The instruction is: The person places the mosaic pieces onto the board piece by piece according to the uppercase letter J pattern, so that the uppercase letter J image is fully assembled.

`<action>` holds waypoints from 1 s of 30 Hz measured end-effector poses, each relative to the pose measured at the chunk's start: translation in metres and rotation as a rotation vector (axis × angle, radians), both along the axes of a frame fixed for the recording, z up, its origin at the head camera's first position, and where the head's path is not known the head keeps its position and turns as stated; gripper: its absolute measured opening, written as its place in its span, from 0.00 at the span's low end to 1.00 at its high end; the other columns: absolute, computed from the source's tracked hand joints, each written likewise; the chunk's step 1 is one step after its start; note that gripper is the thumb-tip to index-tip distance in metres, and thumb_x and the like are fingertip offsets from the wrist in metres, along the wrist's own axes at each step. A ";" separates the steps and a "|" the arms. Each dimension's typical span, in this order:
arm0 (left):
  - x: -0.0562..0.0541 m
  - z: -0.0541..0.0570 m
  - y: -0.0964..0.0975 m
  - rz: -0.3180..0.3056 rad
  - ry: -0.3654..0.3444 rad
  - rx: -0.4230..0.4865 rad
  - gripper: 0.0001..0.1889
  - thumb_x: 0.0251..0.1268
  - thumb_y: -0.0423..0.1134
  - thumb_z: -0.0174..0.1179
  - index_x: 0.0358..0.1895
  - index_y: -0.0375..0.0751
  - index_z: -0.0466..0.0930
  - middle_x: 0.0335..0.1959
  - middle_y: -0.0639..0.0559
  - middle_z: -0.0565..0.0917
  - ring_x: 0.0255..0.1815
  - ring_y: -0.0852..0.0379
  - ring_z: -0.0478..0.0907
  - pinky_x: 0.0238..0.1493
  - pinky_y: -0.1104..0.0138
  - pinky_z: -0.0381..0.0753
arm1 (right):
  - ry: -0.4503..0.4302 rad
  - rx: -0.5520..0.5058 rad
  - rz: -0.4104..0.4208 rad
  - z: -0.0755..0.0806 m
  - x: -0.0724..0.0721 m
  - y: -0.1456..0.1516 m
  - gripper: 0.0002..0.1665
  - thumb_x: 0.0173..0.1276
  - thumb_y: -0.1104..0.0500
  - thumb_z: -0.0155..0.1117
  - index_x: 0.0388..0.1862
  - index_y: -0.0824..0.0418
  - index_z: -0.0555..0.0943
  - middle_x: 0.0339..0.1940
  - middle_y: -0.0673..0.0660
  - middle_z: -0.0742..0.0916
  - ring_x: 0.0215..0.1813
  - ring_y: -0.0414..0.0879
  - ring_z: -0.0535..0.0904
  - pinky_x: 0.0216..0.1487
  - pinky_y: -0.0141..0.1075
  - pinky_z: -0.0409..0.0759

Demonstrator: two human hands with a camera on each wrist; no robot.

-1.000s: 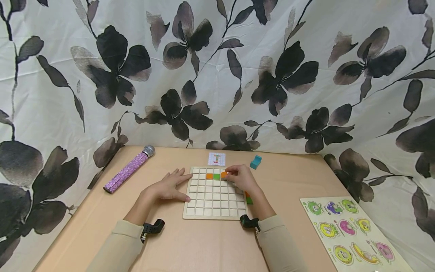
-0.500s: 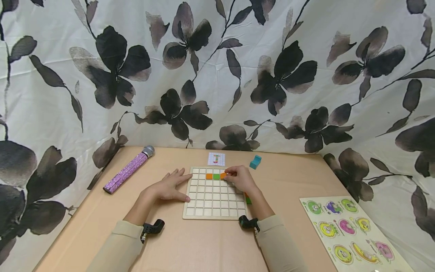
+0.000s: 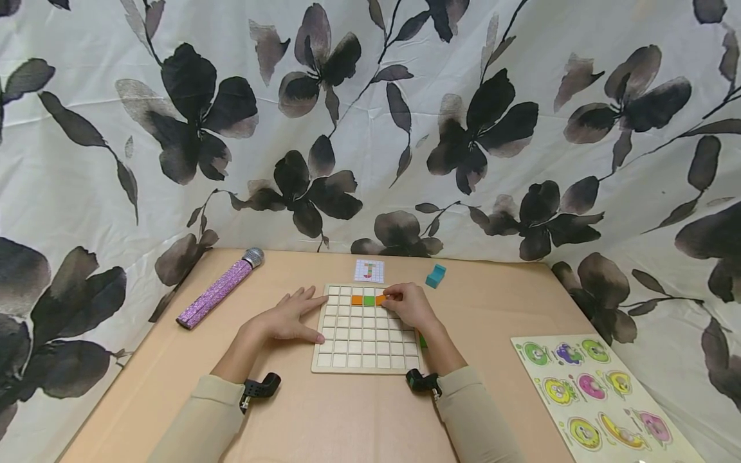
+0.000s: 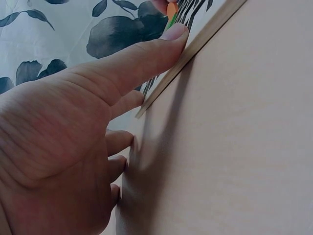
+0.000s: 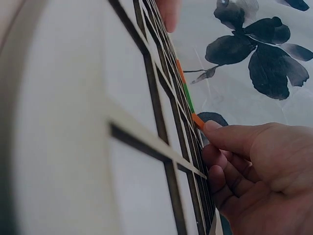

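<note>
A pale wooden grid board [image 3: 361, 347] lies in the middle of the table. In its top row an orange tile [image 3: 356, 300] and a green tile [image 3: 368, 300] sit side by side. My right hand [image 3: 412, 306] pinches a second orange tile [image 3: 379, 299] between thumb and fingers, right beside the green one; the right wrist view shows this orange tile [image 5: 198, 121] at the thumb tip. My left hand [image 3: 287, 317] rests at the board's left edge with fingers spread. In the left wrist view its thumb [image 4: 168, 45] lies on the board's rim [image 4: 195, 51].
A card with a coloured J pattern [image 3: 369, 271] lies behind the board, with a blue block [image 3: 435, 276] to its right. A green piece [image 3: 423, 341] shows by the right forearm. A glittery purple microphone [image 3: 217, 292] lies left; a fruit sticker sheet [image 3: 593, 411] lies right.
My right hand has shifted very slightly, and the orange tile it pinches sits a little lower, beside the green tile. My left hand stays in place.
</note>
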State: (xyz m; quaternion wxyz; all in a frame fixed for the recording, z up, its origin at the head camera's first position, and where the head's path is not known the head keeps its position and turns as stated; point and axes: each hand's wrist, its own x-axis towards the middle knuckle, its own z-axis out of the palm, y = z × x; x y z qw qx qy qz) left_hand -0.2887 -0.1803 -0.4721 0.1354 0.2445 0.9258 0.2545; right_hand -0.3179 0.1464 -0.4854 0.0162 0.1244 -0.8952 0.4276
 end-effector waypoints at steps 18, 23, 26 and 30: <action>0.000 0.001 0.000 -0.001 -0.002 -0.009 0.53 0.57 0.62 0.73 0.82 0.45 0.60 0.84 0.28 0.47 0.85 0.27 0.39 0.83 0.33 0.37 | 0.002 0.069 -0.004 0.006 0.004 -0.004 0.15 0.69 0.63 0.73 0.53 0.66 0.89 0.39 0.56 0.89 0.38 0.46 0.78 0.40 0.36 0.80; 0.000 0.001 -0.001 0.000 0.007 -0.010 0.52 0.57 0.63 0.72 0.82 0.45 0.61 0.84 0.29 0.48 0.85 0.27 0.39 0.82 0.33 0.37 | 0.011 0.076 -0.002 0.006 0.004 -0.004 0.15 0.69 0.63 0.73 0.53 0.67 0.89 0.40 0.56 0.89 0.39 0.46 0.79 0.41 0.38 0.81; 0.001 0.002 0.000 -0.003 0.004 0.000 0.52 0.57 0.62 0.73 0.82 0.44 0.61 0.84 0.27 0.48 0.85 0.26 0.39 0.82 0.33 0.37 | 0.011 0.084 0.000 0.006 0.004 -0.004 0.15 0.69 0.63 0.72 0.53 0.67 0.89 0.41 0.57 0.89 0.39 0.47 0.79 0.42 0.38 0.81; 0.000 0.003 0.000 -0.007 0.005 0.007 0.53 0.57 0.61 0.73 0.82 0.43 0.61 0.84 0.26 0.48 0.85 0.25 0.39 0.82 0.32 0.37 | 0.013 0.103 0.005 0.005 0.001 -0.004 0.15 0.70 0.63 0.72 0.53 0.66 0.89 0.41 0.56 0.89 0.40 0.46 0.79 0.42 0.37 0.82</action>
